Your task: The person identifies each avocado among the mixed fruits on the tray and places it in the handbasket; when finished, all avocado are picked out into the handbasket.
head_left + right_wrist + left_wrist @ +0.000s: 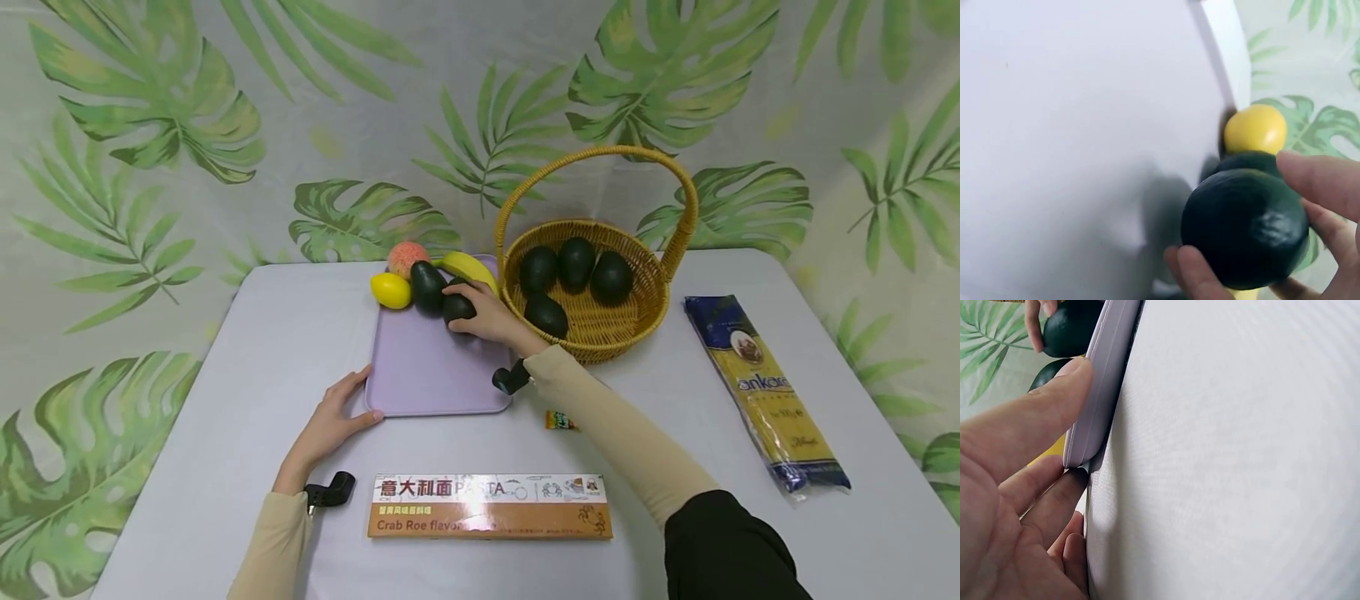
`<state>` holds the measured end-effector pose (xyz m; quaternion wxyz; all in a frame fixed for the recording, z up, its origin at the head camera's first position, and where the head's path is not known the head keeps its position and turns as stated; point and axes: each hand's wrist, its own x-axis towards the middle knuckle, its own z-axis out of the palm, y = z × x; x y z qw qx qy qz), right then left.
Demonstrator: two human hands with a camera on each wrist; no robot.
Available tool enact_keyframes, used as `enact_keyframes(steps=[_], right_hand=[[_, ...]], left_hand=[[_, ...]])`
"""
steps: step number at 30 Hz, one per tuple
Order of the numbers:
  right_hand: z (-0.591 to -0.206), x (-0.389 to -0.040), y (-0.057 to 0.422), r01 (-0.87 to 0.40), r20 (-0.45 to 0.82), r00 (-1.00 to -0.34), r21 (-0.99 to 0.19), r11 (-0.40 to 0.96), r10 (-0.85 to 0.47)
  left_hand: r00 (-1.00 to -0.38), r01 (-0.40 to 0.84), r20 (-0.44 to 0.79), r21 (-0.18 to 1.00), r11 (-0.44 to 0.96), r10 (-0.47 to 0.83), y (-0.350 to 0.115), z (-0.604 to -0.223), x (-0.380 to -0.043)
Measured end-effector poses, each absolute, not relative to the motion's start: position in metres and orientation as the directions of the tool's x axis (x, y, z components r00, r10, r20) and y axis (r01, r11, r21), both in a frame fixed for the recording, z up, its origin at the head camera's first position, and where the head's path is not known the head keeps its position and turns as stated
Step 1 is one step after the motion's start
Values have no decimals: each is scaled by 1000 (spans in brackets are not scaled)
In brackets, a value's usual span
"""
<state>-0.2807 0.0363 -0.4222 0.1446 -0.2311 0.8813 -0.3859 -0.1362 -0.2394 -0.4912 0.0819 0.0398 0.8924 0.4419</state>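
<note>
Leafy-print cloth (285, 142) hangs behind a white-covered table (187, 433), and I'm using the lavender tray (442, 375) as my clock face. Up top it's got a yellow lemon (391, 291) and a pinkish peach (408, 257) around 11, then an upright-ish avocado (428, 289), and a banana (468, 267) near 12 to 1. Wicker basket (611, 329) at 2 o'clock holds four more avocados (538, 269) under its tall handle. Held avocado (459, 310) is near 12:30, dark green, almost black, roundish and glossy; the right hand (487, 315) pinches it between thumb and fingers, can't tell if it's touching the tray. Left hand (335, 421) grips the corner at 8, thumb apart from the fingers. Pasta box (490, 506) sits around 5:30, pasta bag (767, 392) past the basket toward 3, and a small packet (559, 420) at 4 is partly blocked by the right sleeve (615, 425).
</note>
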Motion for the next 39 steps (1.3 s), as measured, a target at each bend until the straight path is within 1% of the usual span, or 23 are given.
enact_keyframes(steps=[4,11,17,24,32,39], right_hand=[[-416,-274,42,-313,-52,-829,-782,538,-557],[-395,-262,66,-249,-37,-772,-901,355,-635],[-379,-255,97,-232,-21,-754,-927,296,-656],[-369,-259,145,-202,-23,-779,-937,286,-626],[-374,-271,207,-174,-24,-839,-935,309,-543],[-378,-276,247,-138,-46,-882,-926,351,-470]], left_hand=[[-984,3,-108,794,609,145,-239,-491,-136],[-983,2,-110,795,607,147,-239,-490,-136],[-983,7,-106,795,606,152,-239,-488,-135],[-982,9,-108,795,607,156,-239,-489,-136],[-982,0,-114,799,601,151,-239,-489,-137],[-982,2,-111,803,596,153,-239,-487,-135]])
